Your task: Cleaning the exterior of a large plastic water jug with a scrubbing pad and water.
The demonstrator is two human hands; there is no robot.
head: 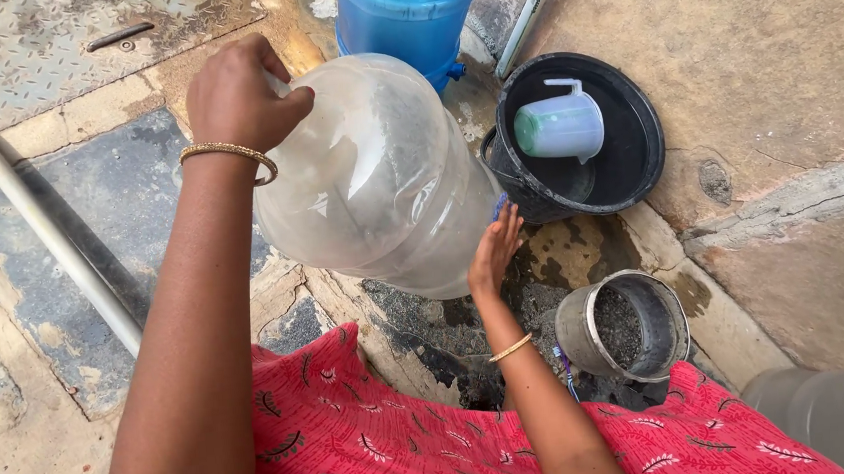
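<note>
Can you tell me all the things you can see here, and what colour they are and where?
Clear jug: one, see-through, tilted in the middle, held by both hands.
Blue jug: one, blue, top middle.
Bucket: one, black, right of the clear jug.
Mug: one, white and green, inside the bucket.
Steel pot: one, grey, lower right, on its side.
Pipe: one, grey, left.
Metal cover: one, grey, top left.
Second clear jug: one, bottom right corner.
Left hand: on the jug's top.
Right hand: at the jug's lower side.
</note>
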